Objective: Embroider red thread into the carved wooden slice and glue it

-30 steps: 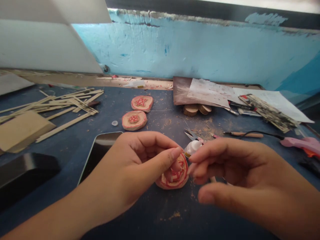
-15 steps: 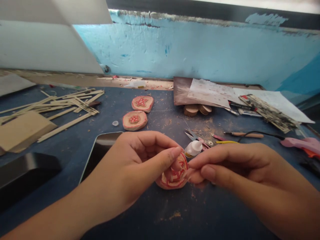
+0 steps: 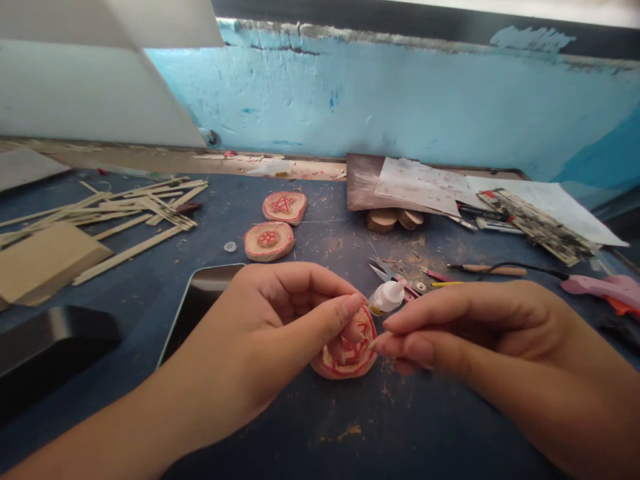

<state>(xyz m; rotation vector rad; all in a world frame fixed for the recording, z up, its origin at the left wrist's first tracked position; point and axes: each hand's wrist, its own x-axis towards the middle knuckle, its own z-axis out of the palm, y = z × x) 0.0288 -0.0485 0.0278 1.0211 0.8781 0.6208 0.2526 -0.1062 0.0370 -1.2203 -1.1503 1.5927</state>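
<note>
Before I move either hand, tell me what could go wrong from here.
Two risks, as I judge it. First, the white bottle appears close to the fingertips of your right hand, so a small sideways or forward move might knock it. Second, your left hand hides part of the red-marked wood slice, so a slip on the covered side could go unnoticed. Whether your right fingertips hold something small, I can't tell.

a round wood slice point(image 3: 347, 367), red-rimmed and red-patterned, sits face up, partly hidden behind left fingers point(image 3: 333, 317).
</note>
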